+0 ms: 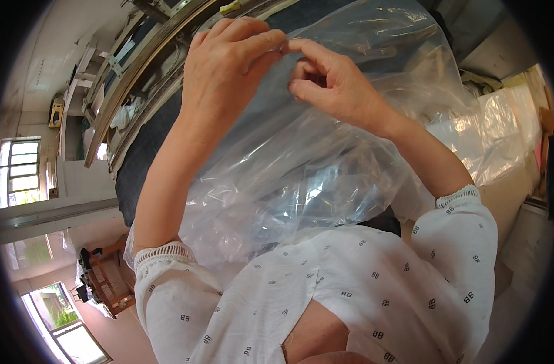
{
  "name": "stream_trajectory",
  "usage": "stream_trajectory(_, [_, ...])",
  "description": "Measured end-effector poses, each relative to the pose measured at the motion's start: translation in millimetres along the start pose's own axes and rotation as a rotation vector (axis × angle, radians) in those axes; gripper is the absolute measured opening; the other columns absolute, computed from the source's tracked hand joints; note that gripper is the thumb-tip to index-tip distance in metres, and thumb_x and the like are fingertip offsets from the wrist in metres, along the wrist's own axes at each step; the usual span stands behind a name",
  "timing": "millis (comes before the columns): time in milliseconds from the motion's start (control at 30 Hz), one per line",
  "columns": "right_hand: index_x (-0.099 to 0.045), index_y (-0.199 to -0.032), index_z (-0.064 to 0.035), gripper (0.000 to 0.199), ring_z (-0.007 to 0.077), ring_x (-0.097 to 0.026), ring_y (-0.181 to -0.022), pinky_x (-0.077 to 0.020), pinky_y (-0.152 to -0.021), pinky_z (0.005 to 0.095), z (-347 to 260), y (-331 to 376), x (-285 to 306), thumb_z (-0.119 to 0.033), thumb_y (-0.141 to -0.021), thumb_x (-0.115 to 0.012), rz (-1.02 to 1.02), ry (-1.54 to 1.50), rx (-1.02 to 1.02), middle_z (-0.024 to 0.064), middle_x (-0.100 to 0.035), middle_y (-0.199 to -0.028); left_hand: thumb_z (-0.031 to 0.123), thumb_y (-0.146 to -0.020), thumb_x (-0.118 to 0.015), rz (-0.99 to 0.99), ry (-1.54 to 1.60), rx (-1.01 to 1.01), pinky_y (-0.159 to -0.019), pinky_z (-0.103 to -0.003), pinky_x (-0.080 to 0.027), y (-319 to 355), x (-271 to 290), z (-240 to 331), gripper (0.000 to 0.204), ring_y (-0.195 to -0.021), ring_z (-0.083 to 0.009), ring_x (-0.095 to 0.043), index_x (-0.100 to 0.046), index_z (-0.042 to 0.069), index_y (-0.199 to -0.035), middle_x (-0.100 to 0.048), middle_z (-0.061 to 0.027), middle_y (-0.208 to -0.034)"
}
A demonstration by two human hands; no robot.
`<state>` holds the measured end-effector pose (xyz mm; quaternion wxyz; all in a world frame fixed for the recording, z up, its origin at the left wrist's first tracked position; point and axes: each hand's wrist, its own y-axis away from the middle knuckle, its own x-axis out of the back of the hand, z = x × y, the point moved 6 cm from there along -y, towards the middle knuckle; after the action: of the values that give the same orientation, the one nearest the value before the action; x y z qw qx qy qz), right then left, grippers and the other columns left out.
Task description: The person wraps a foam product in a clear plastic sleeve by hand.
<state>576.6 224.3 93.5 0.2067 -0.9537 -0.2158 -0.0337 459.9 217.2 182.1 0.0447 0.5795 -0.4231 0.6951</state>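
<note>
A large sheet or bag of clear plastic film, wrinkled and shiny, lies before me over a dark work surface. Above its far part, my left hand is closed, thumb and forefinger brought together. From the right comes my right hand, its forefinger reaching to the left hand's fingertips while its thumb and other fingers are curled in. Whatever sits between the touching fingertips is too small or hidden to make out. The film passes behind and below both hands.
Long rails of a frame run along the far left side. More clear film is heaped at the right. A wooden chair or stand is at the lower left, near windows. A small yellow piece lies at the far edge.
</note>
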Motion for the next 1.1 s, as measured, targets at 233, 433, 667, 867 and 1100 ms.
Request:
stream_trajectory(233, [-0.044,-0.119,0.0043,0.042,0.0074,-0.049,-0.061,-0.0414,-0.057,0.0204,4.6,-0.2,21.4,-0.01,-0.081,-0.055,-0.157,-0.71,-0.309,0.0013,-0.054,-0.074,0.011,-0.07,-0.068,0.183,0.09,-0.171,-0.069,-0.03,-0.044,-7.4,-16.9,-0.3,0.014,-0.079,-0.0164,-0.058,-0.067,0.012,-0.083,-0.062,-0.0002,-0.085])
stream_trajectory(433, [-0.057,-0.105,-0.0042,0.03,0.0129,-0.051,-0.057,-0.0427,-0.054,0.0284,29.2,-43.9,73.4,-0.024,-0.082,-0.052,-0.156,0.171,-0.084,0.0013,-0.058,-0.074,0.001,-0.083,-0.054,0.379,1.341,0.793,-0.072,-0.025,-0.047,37.6,-76.3,-53.1,0.011,-0.082,-0.0138,-0.057,-0.06,0.001,-0.092,-0.06,-0.0053,-0.088])
stream_trajectory(667, [-0.059,-0.095,-0.0086,0.031,0.0255,-0.05,-0.099,-0.041,-0.077,0.0414,108.5,-44.8,211.8,-0.036,-0.082,-0.052,0.311,1.484,-0.013,0.0061,-0.055,-0.105,0.016,-0.087,-0.048,0.763,1.234,1.395,-0.065,-0.029,-0.048,255.1,-28.4,-219.2,0.02,-0.075,-0.0164,-0.056,-0.058,0.002,-0.097,-0.057,-0.0055,-0.085])
stream_trajectory(867, [-0.053,-0.116,-0.0124,0.042,0.028,-0.047,-0.104,-0.0417,-0.083,0.0415,92.6,-23.2,211.8,-0.04,-0.083,-0.051,0.197,1.487,-0.1,0.0062,-0.052,-0.115,0.027,-0.089,-0.035,0.543,-0.174,1.56,-0.08,-0.039,-0.047,489.5,129.9,-277.8,0.041,-0.093,-0.0267,-0.056,-0.053,-0.005,-0.107,-0.055,-0.018,-0.105])
stream_trajectory(1100, [-0.046,-0.124,-0.0116,0.055,0.0254,-0.039,-0.119,-0.0342,-0.097,0.0365,146.0,-89.8,264.3,-0.05,-0.085,-0.041,0.121,1.475,-0.438,0.0092,-0.045,-0.128,0.033,-0.088,-0.042,0.279,0.177,1.676,-0.072,-0.038,-0.047,670.7,156.3,-342.6,0.038,-0.082,-0.0287,-0.059,-0.058,0.0,-0.098,-0.061,-0.0169,-0.093])
